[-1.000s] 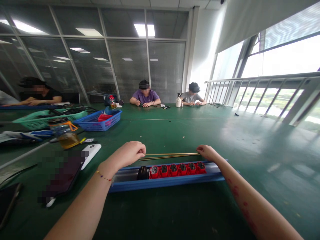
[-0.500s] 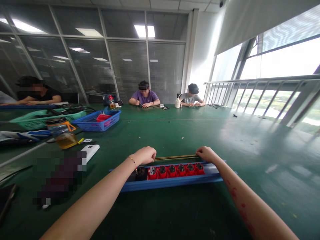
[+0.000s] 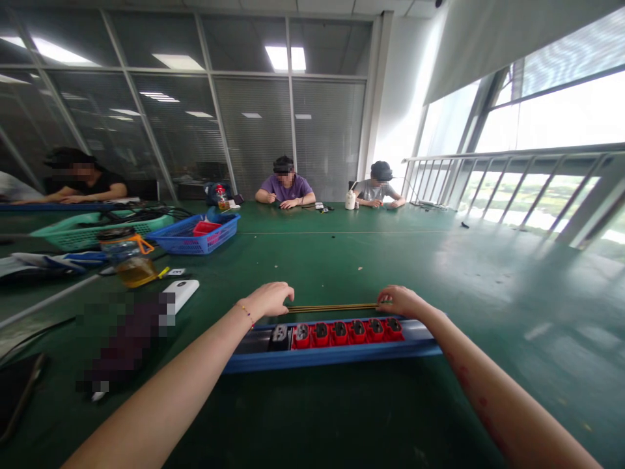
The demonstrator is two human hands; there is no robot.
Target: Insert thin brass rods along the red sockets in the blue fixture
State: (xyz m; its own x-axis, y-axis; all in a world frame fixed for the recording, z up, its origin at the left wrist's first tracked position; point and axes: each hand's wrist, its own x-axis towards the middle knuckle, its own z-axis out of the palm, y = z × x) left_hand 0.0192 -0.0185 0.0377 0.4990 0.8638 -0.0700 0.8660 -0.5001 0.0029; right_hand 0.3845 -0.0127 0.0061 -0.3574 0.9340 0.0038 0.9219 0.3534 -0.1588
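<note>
Yellow-and-dark thin wires [image 3: 334, 307] run straight between my hands, just behind a long blue tray [image 3: 336, 355]. My left hand [image 3: 271, 299] is at their left end, thumb low near the wires and fingers lifted apart from it. At the right end, my right hand [image 3: 403, 302] has loosely parted fingers beside the wires. Inside the tray stands a row of several red holders [image 3: 340, 333] with dark and grey connector-like pieces in them. A black holder with a grey piece [image 3: 279, 335] sits at the row's left end.
Left on the green table [image 3: 312, 260] are a white power bank [image 3: 183, 294], a phone [image 3: 19, 391], a jar of amber liquid [image 3: 131, 264], a blue basket [image 3: 195, 242] and a green basket [image 3: 63, 236] with cables. Several people sit across the table.
Both hands have loosened from closed grips at the wire ends, and their fingers are now apart. My left arm has shifted left, uncovering the black holder. The view has turned slightly.
</note>
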